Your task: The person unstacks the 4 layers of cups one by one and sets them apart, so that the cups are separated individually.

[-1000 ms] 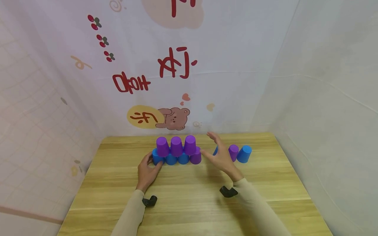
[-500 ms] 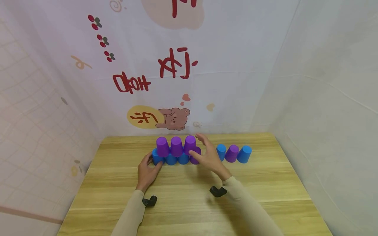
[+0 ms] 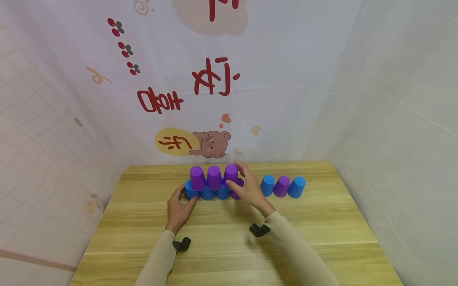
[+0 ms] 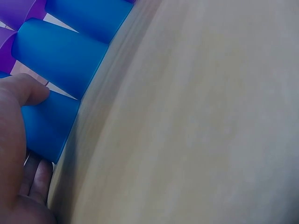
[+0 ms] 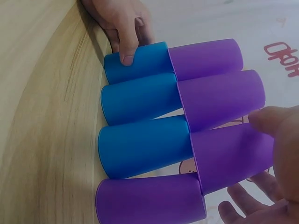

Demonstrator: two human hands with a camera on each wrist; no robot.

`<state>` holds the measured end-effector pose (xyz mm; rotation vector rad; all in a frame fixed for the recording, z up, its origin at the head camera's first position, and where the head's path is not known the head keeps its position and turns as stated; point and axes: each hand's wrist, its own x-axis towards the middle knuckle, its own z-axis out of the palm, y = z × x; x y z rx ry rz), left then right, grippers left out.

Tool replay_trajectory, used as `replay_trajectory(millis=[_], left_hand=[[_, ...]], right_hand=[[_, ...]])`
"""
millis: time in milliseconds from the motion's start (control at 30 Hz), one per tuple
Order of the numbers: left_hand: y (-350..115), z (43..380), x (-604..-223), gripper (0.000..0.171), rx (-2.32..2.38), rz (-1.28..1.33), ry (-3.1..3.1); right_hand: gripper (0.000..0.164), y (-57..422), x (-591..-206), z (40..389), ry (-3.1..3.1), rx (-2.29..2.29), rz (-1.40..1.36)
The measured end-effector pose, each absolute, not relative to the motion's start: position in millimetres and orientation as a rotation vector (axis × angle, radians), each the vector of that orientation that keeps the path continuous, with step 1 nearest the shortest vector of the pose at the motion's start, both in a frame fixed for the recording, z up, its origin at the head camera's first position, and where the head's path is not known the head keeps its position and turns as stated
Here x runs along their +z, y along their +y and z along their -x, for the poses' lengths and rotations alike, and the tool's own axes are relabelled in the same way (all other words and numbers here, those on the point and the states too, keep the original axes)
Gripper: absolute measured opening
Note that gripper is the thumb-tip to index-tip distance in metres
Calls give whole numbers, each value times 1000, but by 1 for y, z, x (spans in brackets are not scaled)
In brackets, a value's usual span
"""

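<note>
Upside-down cups make a two-row wall in the head view: three blue and one purple below, three purple on top. My left hand (image 3: 179,210) grips the leftmost blue cup (image 4: 53,123) of the lower row, thumb on its near side, other fingers around the far side. At the wall's right end, my right hand (image 3: 250,191) curls round the rightmost purple cup (image 5: 229,156) of the top row, thumb in front and fingers behind. Under that one stands the lower purple cup (image 5: 149,198), partly hidden by the right hand in the head view.
Right of the wall, a blue cup (image 3: 267,185), a purple cup (image 3: 281,186) and another blue cup (image 3: 296,187) stand upside down in a row. The wooden table (image 3: 222,246) ends at a printed white cloth (image 3: 279,79) behind it.
My right hand has moved left, from beside the separate cups to the wall's top-right purple cup. The left hand keeps its place on the blue cup.
</note>
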<state>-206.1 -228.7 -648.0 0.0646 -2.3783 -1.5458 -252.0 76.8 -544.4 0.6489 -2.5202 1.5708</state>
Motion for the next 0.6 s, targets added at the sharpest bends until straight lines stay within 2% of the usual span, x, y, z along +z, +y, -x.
replay_trajectory(millis=[600], left_hand=[[-227,207,-647,71,-1562,-80,-2370]], right_hand=[[65,76,-545,257,-2465,1663,-668]])
